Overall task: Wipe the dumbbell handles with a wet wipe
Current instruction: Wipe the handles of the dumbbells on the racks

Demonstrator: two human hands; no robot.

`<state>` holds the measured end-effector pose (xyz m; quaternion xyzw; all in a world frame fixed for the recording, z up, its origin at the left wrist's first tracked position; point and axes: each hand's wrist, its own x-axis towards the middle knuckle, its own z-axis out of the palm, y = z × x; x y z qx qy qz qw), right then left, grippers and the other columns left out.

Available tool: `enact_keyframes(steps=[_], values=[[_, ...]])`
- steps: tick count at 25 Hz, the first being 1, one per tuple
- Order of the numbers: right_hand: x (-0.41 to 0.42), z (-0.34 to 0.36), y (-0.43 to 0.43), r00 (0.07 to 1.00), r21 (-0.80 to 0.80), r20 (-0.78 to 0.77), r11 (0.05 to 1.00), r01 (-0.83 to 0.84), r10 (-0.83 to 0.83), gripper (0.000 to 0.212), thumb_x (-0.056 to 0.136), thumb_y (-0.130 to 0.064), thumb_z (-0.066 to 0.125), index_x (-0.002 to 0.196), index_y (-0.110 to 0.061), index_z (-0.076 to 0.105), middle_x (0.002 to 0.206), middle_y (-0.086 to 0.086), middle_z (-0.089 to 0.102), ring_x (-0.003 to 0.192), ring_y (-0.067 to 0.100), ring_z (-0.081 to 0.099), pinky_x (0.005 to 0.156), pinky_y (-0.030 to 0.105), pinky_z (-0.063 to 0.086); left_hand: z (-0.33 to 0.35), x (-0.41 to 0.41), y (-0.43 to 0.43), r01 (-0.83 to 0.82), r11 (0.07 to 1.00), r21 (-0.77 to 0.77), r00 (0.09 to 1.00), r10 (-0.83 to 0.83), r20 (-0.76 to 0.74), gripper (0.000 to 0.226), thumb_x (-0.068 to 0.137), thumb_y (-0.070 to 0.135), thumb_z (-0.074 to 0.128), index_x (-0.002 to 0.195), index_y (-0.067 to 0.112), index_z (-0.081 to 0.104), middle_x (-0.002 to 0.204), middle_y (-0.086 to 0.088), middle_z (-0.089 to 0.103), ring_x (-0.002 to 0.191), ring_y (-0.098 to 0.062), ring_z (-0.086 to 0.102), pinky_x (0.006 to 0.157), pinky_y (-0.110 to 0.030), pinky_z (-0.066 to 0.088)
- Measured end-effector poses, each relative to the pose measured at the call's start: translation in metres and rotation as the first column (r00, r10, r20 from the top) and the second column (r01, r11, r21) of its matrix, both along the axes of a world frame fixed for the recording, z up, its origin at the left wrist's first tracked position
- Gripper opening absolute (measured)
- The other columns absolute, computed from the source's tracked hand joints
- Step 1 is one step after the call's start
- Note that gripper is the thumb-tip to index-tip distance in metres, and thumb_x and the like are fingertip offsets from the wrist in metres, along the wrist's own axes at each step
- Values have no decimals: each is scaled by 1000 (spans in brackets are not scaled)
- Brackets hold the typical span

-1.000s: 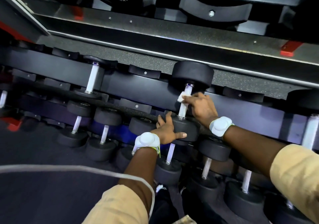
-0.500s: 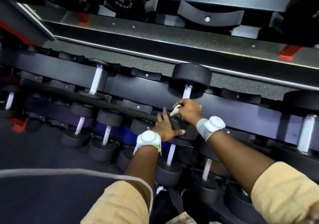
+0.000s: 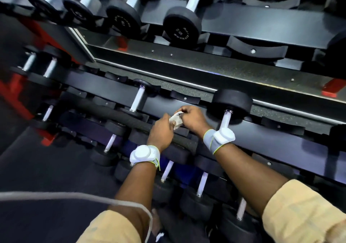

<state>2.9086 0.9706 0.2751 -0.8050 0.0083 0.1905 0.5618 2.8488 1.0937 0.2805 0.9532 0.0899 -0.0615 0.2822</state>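
Left hand (image 3: 162, 132) pinches crumpled wet wipe (image 3: 175, 120) | right hand (image 3: 192, 119) pinches its other side | dumbbell handle (image 3: 226, 119) just right of it, long axis pointing away across rack (image 3: 271, 136)

Black multi-tier rack (image 3: 262, 18), rails dark grey-blue. Upper tier: curved black cradle (image 3: 241, 46) with a bolt in its middle. Middle tier: smaller black cradle (image 3: 184, 97), also bolted. Between the tiers, a speckled dark strip (image 3: 206, 70) with a bright metal edge below it. Red bracket (image 3: 331, 89) at far right, red frame part (image 3: 15, 91) at far left, blurred. Dark floor (image 3: 46, 168) at lower left. White cord (image 3: 56, 194) arcs across the lower left, close to the camera. White pod on a band at the left wrist (image 3: 144, 155); white pod on a grey band at the right wrist (image 3: 223, 137).
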Motion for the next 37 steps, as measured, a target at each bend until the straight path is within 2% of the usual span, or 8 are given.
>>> enact_keyframes(steps=[5,11,14,17,23,31,35,37], values=[[-15,20,103,995,-96,73,994,-59,66,21,77,-13,52,78,-18,72,64,-5,66,58,8,59,55,21,49,16,-19,107,-14,1000,-11,997,15,81,5,92,13,47,96,10,47,98,-21,65,91,-44,60,74,-50,49],[-34,33,230,993,-78,95,995,-61,68,20,61,-24,52,70,-17,69,55,-1,64,50,14,56,52,27,44,41,-39,235,23,1000,16,993,-24,116,8,94,14,47,100,9,46,99,-23,64,92,-45,59,72,-46,46],[-33,32,274,987,-119,140,991,-62,79,28,59,-35,56,76,-15,67,62,8,67,58,23,60,59,42,52,45,-36,283,37,999,31,992,-40,116,10,94,13,46,103,7,46,99,-25,63,92,-46,59,72,-47,46],[-27,29,299,981,-144,175,988,-55,80,25,64,-36,60,76,-14,66,68,8,68,70,30,65,66,45,55,45,-28,312,55,998,20,991,-57,117,9,95,14,47,102,8,47,97,-23,64,90,-45,60,71,-46,46],[-1,19,312,988,-45,152,999,6,1,2,75,-16,69,76,-16,67,68,6,68,58,13,59,57,33,51,32,14,334,118,993,20,988,-119,94,11,93,12,47,103,11,50,95,-22,64,89,-42,59,73,-46,48],[49,11,312,997,116,-71,993,1,7,15,90,-2,62,96,11,59,76,19,60,61,20,59,51,22,49,22,80,340,219,975,31,976,-219,3,7,95,13,47,102,13,46,93,-18,63,84,-40,59,71,-45,49],[68,-6,309,994,140,-102,989,49,-35,10,89,-3,64,92,6,63,84,31,65,72,29,65,73,48,56,9,107,337,247,969,9,968,-246,-52,8,95,15,49,102,13,44,97,-18,63,88,-40,58,73,-43,48],[76,-17,307,994,68,-74,994,89,-84,5,87,-9,67,86,-5,69,85,27,69,72,27,65,74,51,56,1,116,334,276,961,-13,958,-276,-80,15,93,16,53,103,13,43,104,-16,62,94,-39,59,79,-46,49]])
